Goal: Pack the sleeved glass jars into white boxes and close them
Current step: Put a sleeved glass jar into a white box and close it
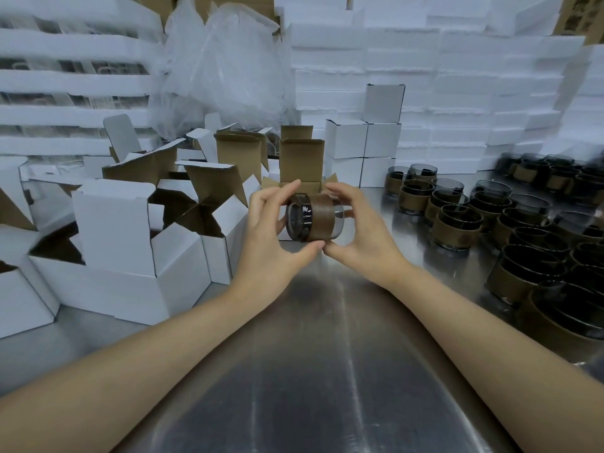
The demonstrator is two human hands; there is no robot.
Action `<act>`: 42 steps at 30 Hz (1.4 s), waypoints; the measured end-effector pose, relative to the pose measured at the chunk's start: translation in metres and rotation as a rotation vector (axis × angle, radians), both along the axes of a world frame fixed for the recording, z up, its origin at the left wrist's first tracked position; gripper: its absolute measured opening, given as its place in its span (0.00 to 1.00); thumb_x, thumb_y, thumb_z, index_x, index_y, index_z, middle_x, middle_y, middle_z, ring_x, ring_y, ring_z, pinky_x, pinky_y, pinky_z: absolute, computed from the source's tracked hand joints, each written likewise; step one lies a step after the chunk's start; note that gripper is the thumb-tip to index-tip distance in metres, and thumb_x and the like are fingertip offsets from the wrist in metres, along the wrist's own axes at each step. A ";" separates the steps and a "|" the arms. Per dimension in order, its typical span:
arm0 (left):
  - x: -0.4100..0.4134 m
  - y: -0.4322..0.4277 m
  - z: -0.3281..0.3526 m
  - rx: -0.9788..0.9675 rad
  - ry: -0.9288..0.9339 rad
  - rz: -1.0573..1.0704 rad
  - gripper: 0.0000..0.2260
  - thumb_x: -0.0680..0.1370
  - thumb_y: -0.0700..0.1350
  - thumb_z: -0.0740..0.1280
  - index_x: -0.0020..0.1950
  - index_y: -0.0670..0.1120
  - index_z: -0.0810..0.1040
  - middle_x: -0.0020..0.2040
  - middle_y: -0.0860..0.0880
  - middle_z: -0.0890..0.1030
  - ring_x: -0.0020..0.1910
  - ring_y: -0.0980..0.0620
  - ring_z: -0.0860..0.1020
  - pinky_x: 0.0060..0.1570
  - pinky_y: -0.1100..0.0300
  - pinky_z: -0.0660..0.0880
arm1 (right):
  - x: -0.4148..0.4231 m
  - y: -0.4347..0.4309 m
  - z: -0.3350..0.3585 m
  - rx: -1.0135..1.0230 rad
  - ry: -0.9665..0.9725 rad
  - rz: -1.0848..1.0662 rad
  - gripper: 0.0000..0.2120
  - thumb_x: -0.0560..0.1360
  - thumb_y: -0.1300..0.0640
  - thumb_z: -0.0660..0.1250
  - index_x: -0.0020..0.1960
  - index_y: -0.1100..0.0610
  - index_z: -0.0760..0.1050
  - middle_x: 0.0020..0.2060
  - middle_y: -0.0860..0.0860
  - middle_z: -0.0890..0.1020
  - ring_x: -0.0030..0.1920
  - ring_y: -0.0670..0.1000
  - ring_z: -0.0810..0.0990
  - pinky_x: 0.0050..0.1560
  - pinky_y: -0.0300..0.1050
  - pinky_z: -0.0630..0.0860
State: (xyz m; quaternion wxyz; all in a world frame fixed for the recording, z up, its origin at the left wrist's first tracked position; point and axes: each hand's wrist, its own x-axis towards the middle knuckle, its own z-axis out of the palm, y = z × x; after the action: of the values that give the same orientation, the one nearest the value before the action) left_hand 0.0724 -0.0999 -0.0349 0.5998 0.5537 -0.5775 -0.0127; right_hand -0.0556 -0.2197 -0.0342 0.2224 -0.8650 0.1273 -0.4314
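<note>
Over the shiny steel worktop (327, 371), the left hand (271, 237) and right hand (356, 237) both grasp a smoky glass jar with a brown sleeve (313, 220), fingers curled over it and thumbs beneath, holding it on its side in the air. Just behind the jar stands an open white cardboard box with a brown inside (302, 165), its lid flap upright. A cluster of open white boxes (114, 230) sits to the left and rows of upright sleeved glass jars (457, 223) to the right, and farther back are stacked closed white boxes (379, 142), white foam slabs (457, 76) and a crumpled clear plastic bag (225, 67).
</note>
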 end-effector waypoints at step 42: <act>0.000 -0.002 0.001 0.115 0.158 -0.163 0.16 0.73 0.55 0.66 0.59 0.59 0.68 0.61 0.55 0.76 0.64 0.59 0.72 0.58 0.64 0.73 | 0.001 0.002 0.012 1.021 0.181 0.287 0.40 0.81 0.39 0.40 0.36 0.66 0.77 0.24 0.59 0.79 0.25 0.53 0.75 0.32 0.42 0.72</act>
State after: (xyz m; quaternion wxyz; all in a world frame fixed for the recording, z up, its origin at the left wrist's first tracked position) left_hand 0.0724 -0.1020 -0.0339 0.6076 0.5355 -0.5701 -0.1381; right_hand -0.0548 -0.2177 -0.0219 0.6594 -0.6893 0.2201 -0.2038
